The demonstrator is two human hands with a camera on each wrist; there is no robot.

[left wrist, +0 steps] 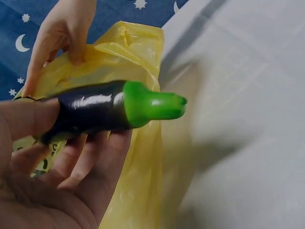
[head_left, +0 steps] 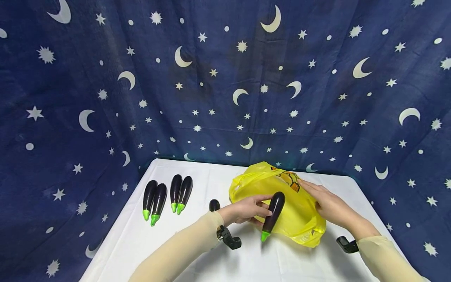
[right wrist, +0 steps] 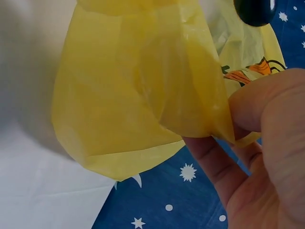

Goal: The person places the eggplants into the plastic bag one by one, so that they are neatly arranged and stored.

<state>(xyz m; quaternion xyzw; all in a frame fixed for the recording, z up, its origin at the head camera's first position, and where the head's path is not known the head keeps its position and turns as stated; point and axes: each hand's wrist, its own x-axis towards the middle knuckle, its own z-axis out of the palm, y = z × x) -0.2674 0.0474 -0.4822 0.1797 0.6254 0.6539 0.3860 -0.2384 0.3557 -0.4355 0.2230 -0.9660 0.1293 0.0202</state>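
My left hand [head_left: 248, 209] grips a dark purple eggplant [head_left: 276, 209] with a bright green stem, thumb on one side and fingers on the other. In the left wrist view the green cap [left wrist: 152, 102] points away from the palm. Behind the eggplant in the head view is a yellow plastic bag [head_left: 299, 219] with an orange and black print. My right hand [head_left: 331, 205] pinches the bag's edge between thumb and fingers, as the right wrist view shows. The eggplant's dark rounded end [right wrist: 256, 10] appears there over the bag's mouth.
On the left of the white table [head_left: 123, 250] lie two pairs of eggplants, one pair [head_left: 155, 199] nearer the edge and another [head_left: 181, 192] beside it. One more eggplant [head_left: 214, 205] is partly hidden by my left forearm. A blue star-and-moon curtain [head_left: 211, 98] hangs behind.
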